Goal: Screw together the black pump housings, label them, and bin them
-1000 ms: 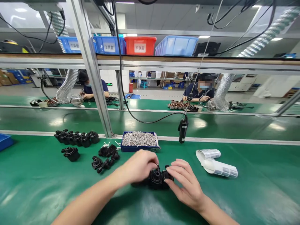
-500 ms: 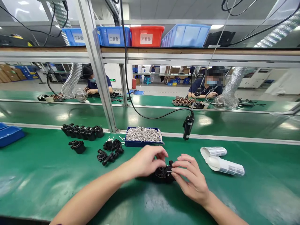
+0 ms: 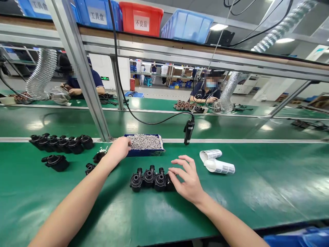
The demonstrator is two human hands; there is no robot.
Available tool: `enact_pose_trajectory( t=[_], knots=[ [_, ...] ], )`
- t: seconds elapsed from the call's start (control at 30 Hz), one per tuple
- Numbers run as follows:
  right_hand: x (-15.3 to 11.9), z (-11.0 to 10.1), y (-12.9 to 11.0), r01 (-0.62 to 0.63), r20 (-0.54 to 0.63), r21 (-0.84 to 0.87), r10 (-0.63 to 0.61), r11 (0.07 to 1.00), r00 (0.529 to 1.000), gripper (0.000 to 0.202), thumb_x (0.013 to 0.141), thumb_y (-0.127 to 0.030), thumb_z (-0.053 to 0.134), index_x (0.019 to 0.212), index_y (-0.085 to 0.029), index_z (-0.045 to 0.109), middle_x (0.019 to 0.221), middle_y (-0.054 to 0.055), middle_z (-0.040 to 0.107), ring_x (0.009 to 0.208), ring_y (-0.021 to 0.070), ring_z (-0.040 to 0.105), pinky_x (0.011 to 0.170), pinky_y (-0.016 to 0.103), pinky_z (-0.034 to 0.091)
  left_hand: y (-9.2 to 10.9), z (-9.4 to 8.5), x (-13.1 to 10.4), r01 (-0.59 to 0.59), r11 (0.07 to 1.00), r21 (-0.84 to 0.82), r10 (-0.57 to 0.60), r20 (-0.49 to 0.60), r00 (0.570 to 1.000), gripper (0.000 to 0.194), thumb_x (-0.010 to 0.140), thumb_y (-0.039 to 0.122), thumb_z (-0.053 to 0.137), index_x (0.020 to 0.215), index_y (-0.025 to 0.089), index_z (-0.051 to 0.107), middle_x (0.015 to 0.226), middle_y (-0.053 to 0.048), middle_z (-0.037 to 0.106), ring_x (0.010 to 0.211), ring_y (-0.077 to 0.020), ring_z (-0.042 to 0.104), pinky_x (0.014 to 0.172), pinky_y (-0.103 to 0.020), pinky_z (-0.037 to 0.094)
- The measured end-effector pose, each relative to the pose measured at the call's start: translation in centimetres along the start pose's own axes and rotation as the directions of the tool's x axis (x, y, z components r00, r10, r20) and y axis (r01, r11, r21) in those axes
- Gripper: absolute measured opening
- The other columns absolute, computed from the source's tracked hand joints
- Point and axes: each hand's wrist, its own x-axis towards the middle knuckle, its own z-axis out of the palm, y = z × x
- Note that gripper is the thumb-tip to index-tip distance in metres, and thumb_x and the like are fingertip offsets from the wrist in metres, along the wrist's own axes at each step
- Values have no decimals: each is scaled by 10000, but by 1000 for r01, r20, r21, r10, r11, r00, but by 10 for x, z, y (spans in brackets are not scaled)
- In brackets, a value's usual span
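Several black pump-like housings (image 3: 160,180) stand in a row on the green table, their round tops and short spouts facing up. My right hand (image 3: 186,178) is at the row's right end, thumb and forefinger together over the last housing, the other fingers spread; whatever is between the fingertips is too small to make out. Farther back, my left hand (image 3: 120,148) reaches to the left edge of a blue box (image 3: 145,153) filled with silvery screws (image 3: 145,141). Its fingertips are hidden at the screws.
More black housings (image 3: 75,145) line the back left, with one (image 3: 56,162) in front. Black parts lie beside my left forearm. A black electric screwdriver (image 3: 189,131) hangs behind the row. Rolled label sheets (image 3: 220,166) lie right. Two people work beyond the metal frame (image 3: 79,68).
My left hand has moved from the housings to the screw box, uncovering the row. My right hand stays by the right-end housing. The view has tilted and shifted right.
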Motion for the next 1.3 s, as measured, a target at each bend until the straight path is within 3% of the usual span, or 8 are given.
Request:
enact_pose_trajectory(
  t=[0.3,0.67,0.93,1.17,1.3],
  knots=[
    [-1,8,-9,9,24,-69,-7,998,1000,114,963,-108,690,903,-201,716,1067,99,723,1160,323,570,1015,601,519,-6,6,9,-23,999,-26,23,16,1000,141,855,95,695,881,178,807,896,-108,801,921,-286,750,813,-300,553],
    [0,7,-4,43,84,1,-43,999,996,97,982,-140,662,969,-204,733,1085,114,719,1152,319,593,965,560,572,-8,3,10,-167,979,-117,167,-10,986,170,830,68,666,757,205,735,853,-74,769,879,-272,734,808,-305,531],
    [-5,10,2,44,97,16,-45,999,994,109,1007,-156,634,964,-209,719,1083,119,710,1175,336,592,917,553,604,-4,5,10,-261,942,-212,261,-28,965,205,812,15,605,764,187,706,948,-101,754,897,-262,702,808,-309,515],
    [-4,9,2,55,85,24,-57,998,995,125,1002,-152,634,946,-214,727,1068,121,707,1162,328,607,919,550,617,-6,4,7,-248,890,-383,235,-82,968,188,795,81,585,662,213,573,740,-49,646,754,-244,614,734,-321,476],
    [-2,8,3,56,57,42,-59,998,997,122,999,-147,634,945,-216,719,1055,117,708,1153,324,613,909,538,620,0,1,7,-204,811,-549,159,-129,979,161,835,225,624,696,219,542,713,-25,612,719,-219,568,723,-323,465]
  ],
)
